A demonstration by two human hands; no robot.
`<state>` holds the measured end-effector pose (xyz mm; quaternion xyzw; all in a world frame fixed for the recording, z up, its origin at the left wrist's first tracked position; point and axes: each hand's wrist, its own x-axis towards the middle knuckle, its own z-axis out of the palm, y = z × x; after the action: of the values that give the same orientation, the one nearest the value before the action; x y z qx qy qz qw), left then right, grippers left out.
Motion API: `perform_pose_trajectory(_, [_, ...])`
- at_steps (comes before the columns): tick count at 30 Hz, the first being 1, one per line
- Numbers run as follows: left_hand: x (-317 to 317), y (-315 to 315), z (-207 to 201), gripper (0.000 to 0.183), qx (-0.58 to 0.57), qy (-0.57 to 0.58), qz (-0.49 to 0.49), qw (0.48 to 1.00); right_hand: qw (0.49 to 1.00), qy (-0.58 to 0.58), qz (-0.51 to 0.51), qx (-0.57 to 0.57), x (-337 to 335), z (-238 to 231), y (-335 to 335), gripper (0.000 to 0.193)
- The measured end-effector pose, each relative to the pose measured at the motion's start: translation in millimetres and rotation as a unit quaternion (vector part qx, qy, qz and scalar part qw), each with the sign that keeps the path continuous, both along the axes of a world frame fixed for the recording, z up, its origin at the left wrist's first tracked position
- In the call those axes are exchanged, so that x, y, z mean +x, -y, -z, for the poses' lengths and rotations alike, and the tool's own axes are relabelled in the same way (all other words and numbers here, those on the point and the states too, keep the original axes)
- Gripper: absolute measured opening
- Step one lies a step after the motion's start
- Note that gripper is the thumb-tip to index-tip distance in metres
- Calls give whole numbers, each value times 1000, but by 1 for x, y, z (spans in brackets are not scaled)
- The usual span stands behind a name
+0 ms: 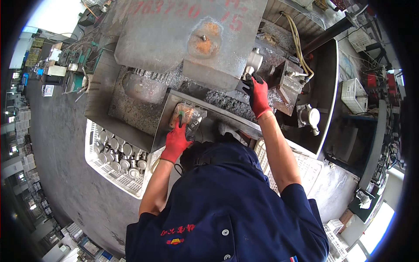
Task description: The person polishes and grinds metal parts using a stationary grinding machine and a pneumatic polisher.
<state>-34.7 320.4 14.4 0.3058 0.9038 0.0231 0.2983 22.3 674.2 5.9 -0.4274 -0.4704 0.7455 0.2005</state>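
My right hand (258,94), in a red glove with dark fingers, is closed on the stem end of a silvery metal fitting (255,60). The round body of that fitting sits beside the machine's large grey metal cover (174,39). My left hand (176,136), gloved the same way, reaches to a plastic-wrapped control box (185,112) on the machine's front. One of its fingers is stretched out at a green button there, and the others are spread over the box's lower side. A similar metal fitting (309,117) rests at the right side of the machine.
A white crate (90,146) at the left holds several metal fittings (124,162). Another white crate (303,168) stands beside my right arm. Metal chips (227,101) cover the machine bed. Yellowish hoses (299,43) hang at the back right, near a metal block (288,83).
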Motion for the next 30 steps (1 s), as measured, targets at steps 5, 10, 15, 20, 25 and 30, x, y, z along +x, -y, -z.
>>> perform_pose_trajectory(5, [-18, -5, 10, 93, 22, -17, 11, 1000, 999, -9, 29, -20, -5, 0, 4, 25])
perform_pose_trajectory(10, [-7, 6, -5, 94, 18, 12, 2, 1000, 1000, -6, 17, -16, -1, 3, 0, 30])
perform_pose_trajectory(15, [1, 11, -2, 100, 28, -11, -22, 999, 999, -2, 39, 13, 1, -6, 0, 31])
perform_pose_trajectory(20, [6, 14, -20, 88, 118, 2, -42, 992, 960, 33, -54, 274, 15, -25, 11, 37])
perform_pose_trajectory(25, [21, 24, -42, 80, 150, 34, -70, 986, 773, 203, 47, 600, 142, -79, -22, 34])
perform_pose_trajectory(30, [20, -10, -78, 81, 215, 31, -8, 976, 592, 513, 25, 621, 234, -91, -90, 82])
